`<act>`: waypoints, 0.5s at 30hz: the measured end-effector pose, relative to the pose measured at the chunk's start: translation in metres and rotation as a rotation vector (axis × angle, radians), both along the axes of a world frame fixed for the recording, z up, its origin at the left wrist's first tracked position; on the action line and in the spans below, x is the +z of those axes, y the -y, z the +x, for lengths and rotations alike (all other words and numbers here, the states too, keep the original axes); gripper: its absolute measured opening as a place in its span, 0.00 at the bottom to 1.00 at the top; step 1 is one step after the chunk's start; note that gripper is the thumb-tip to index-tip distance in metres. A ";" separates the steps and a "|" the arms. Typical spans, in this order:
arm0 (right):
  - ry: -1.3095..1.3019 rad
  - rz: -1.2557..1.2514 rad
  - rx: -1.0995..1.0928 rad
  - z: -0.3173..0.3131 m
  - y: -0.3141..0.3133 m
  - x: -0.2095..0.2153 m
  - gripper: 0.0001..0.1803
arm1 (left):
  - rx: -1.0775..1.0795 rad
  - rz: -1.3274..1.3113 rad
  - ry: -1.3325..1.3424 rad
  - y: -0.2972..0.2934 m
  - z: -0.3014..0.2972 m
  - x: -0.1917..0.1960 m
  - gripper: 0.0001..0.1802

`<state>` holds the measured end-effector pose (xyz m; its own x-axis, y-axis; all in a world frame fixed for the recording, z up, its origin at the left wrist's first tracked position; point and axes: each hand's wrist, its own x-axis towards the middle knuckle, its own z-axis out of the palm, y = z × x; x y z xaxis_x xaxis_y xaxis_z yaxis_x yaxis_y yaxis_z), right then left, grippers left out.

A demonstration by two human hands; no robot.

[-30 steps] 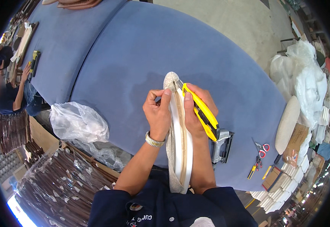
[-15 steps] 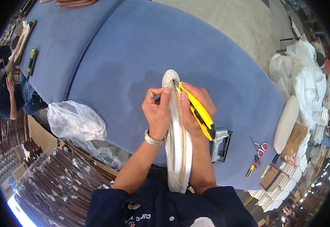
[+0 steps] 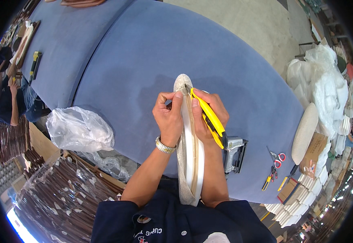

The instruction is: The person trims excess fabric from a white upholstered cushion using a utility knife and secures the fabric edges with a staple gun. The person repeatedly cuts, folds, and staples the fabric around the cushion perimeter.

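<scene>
An oval panel [image 3: 189,150] wrapped in beige fabric, with a white foam edge, stands on edge between my arms over the blue table [image 3: 144,52]. My left hand [image 3: 169,117] pinches the fabric at the panel's upper rim. Closed around a yellow utility knife [image 3: 209,117], my right hand [image 3: 211,113] rests on the panel's right side. The knife's blade tip touches the fabric near the top of the panel.
A grey staple gun [image 3: 235,153] lies right of my right arm. Red-handled scissors [image 3: 277,156] and yellow-handled tools [image 3: 268,183] sit near the table's right end, beside another oval panel [image 3: 305,133]. A clear plastic bag [image 3: 79,129] hangs at the left. Another person [image 3: 4,97] works far left.
The knife tip has moved up along the panel's rim toward the top. My left hand has shifted slightly with it.
</scene>
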<state>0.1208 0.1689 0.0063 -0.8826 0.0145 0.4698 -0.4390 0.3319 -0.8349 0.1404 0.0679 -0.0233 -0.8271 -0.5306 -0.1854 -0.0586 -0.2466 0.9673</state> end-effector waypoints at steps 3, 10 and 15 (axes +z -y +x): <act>0.003 0.008 -0.002 0.003 0.000 -0.001 0.09 | 0.007 0.000 -0.011 0.000 0.000 0.000 0.08; 0.023 0.003 -0.009 0.006 0.003 0.002 0.09 | 0.009 -0.039 0.004 0.002 0.001 -0.003 0.08; 0.075 -0.039 -0.033 0.016 0.002 -0.001 0.08 | 0.017 -0.034 0.008 0.002 0.006 -0.005 0.09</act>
